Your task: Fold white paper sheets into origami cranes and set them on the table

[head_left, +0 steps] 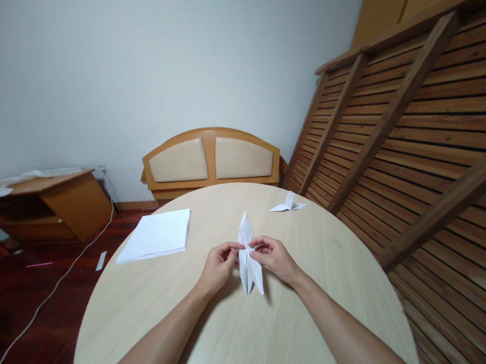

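Note:
Between my two hands is a folded white paper piece (247, 268), an origami form with one point at the far end and two points at the near end. My left hand (222, 264) pinches its left side at the middle. From the other side, my right hand (275, 256) pinches the right edge at about the same height. The paper is held just over the round table (315, 319), and a shadow falls beneath it. Farther off to the right, a finished-looking origami crane (288, 202) rests on the tabletop, touched by neither hand.
A stack of white paper sheets (158, 233) lies at the table's left. Beyond the table stands a headboard (211, 156). Wooden slats (420, 140) lean along the right. To the left are a low cabinet (77, 207) and a cable (64, 275) on the dark floor.

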Demonstrator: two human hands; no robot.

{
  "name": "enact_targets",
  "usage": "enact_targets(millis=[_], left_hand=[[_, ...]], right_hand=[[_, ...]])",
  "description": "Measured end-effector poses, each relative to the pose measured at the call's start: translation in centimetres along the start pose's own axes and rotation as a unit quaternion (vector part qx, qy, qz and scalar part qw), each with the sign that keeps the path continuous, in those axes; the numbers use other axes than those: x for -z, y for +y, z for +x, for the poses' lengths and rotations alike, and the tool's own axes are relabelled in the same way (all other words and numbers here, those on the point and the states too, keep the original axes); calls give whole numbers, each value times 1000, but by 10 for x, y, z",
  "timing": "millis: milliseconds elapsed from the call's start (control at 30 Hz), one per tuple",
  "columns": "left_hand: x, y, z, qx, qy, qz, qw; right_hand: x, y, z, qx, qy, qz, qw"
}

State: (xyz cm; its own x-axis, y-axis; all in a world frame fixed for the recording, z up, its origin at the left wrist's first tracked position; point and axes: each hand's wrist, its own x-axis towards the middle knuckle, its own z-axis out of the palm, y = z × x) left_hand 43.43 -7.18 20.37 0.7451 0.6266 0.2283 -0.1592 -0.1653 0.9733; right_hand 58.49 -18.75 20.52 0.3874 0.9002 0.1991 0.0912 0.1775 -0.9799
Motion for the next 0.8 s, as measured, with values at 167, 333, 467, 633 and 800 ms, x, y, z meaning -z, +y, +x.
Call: enact_targets(millis=[167, 333, 467, 633, 800], left_hand=[[-2, 6, -2, 13, -15, -6, 1000], [-4, 9, -3, -20, -7, 23, 1000], [-4, 9, -3, -72, 27, 75, 994], [-2, 13, -6, -104, 76, 115, 985], [-1, 17, -9, -173, 29, 163, 971]], right_hand=[[0, 6, 3, 10, 36, 2, 999], [-1, 1, 3, 44, 60, 4, 997], [-6, -6, 0, 76, 69, 11, 995], [-10, -9, -3, 112, 110, -41, 987], [-8, -9, -5, 148, 80, -118, 979]])
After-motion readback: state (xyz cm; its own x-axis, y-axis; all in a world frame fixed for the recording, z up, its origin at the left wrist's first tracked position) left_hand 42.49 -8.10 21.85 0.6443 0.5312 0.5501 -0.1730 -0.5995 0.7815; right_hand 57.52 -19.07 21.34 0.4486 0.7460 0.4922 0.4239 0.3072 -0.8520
